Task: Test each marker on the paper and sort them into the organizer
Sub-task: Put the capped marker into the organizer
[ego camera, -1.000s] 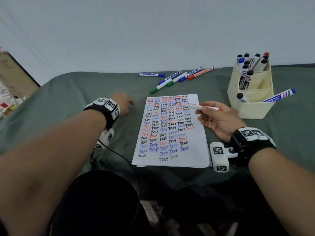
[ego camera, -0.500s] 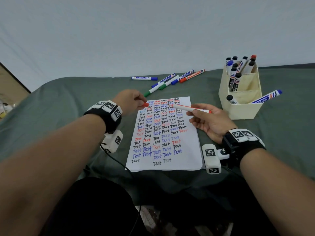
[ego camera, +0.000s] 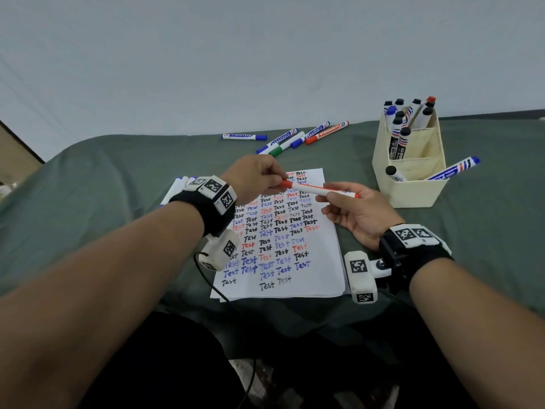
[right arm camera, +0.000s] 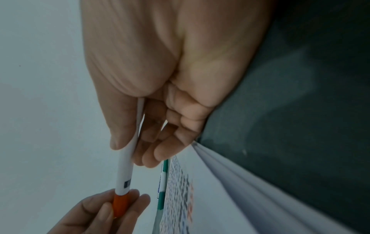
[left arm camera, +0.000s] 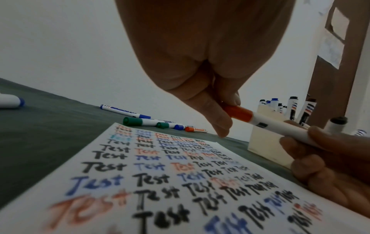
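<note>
Above white paper sheet (ego camera: 295,261) covered in "Test" words: slim white plastic marker with red cap (ego camera: 317,189) held level. Judged light, rigid, smooth; barrel best for grip. Right hand (ego camera: 358,215) pinches barrel, thumb on top. Left hand (ego camera: 255,178) fingertips (left arm camera: 218,120) pinch red cap (left arm camera: 239,113). Cream cardboard organizer (ego camera: 413,190) near, right.

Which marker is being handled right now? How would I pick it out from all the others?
Find the paper covered in "Test" words on the green cloth. Just above its far end, the left hand and right hand hold one marker between them. It alone is off the cloth, white-barrelled with an orange-red cap.
</note>
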A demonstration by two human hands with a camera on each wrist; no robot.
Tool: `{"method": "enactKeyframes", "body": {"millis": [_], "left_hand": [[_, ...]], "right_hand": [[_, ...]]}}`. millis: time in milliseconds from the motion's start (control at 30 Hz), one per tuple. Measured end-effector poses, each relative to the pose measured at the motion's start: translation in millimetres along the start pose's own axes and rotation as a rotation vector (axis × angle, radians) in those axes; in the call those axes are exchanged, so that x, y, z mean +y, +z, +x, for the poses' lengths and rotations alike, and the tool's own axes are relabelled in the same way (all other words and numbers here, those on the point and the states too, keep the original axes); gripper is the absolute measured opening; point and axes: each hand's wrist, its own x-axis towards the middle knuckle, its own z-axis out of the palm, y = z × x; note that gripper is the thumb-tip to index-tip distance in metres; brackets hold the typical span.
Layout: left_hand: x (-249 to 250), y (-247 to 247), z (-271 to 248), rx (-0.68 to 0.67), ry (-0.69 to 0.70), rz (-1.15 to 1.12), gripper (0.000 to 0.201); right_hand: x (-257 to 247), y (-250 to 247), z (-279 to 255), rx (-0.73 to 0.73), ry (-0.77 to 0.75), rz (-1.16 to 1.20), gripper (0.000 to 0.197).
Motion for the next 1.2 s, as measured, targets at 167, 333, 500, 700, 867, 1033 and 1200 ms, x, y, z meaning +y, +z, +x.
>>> {"method": "enactKeyframes", "body": {"millis": [167,333,500,700,867,1033,1200], "left_hand": [[-0.4,13.0,0.4,0.008,-0.010,-0.010,0.017],[6.3,19.1,0.0,0.033,0.030,0.079,0.019],[12.5,22.3,2.0,0.029,0.035,0.090,0.023],[9.9,23.2,-0.3,0.013,0.018,0.149,0.024],[11.8,23.2,-4.9,-0.004,0.024,0.204,0.023],[-4.4,27.3,-4.6,-0.095,0.011,0.463,0.028],[-28.9,23.8,-1.8,-0.124,-0.118,0.972,0.115]], "right_hand": [[1.5,-0.8,1.0,0.002,-0.011,-0.005,0.022],[2.8,-2.6,2.0,0.011,-0.026,0.010,0.024],[3.7,-3.4,3.3,0.012,-0.038,0.015,0.023],[5.2,-1.4,4.1,0.011,-0.040,-0.039,0.021],[5.5,-1.7,4.8,0.015,-0.036,-0.054,0.020],[5.6,-0.2,6.4,0.060,-0.026,-0.108,0.013],[5.7,0.9,7.8,0.173,-0.030,-0.075,0.016]]}}
